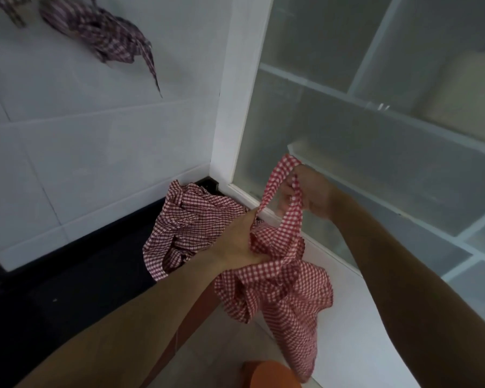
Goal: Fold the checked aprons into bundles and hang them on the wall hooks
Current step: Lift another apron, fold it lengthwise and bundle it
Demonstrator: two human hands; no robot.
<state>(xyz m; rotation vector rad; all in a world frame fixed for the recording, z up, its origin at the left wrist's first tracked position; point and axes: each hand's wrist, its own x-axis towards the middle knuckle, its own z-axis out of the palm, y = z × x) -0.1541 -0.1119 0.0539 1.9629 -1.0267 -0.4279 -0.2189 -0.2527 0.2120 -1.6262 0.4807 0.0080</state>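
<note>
Red-and-white checked cotton fills both of your hands near the centre of the frame. Your left hand (237,245) is clenched around the gathered upper part of the apron (286,287), thumb side up, with the bunched cloth spilling out below and to the right of your fist. Your right hand (305,191), a little higher and to the right, pinches the neck strap (275,186), which rises from your left fist as a loop, bends over your fingers and drops back into the bundle. The rest of the apron hangs loose beneath your hands, trailing down toward the lower middle of the frame, above the pale floor.

Just behind your left hand, left of centre, a second checked apron (185,222) lies crumpled on the dark worktop (76,275), pushed into the corner where the worktop meets the white tiled wall (95,149). In the upper left of the frame a darker checked bundle (101,37) hangs against that wall, a pointed tail of fabric dangling down to the right; what it hangs from you cannot make out. Another scrap of checked cloth (9,7) shows at the very top left corner, cut off by the frame edge.

Right of the white corner post, a frosted glass partition (375,135) with white bars takes up the right half. At the bottom edge sits something orange (272,375), too cropped to identify.
</note>
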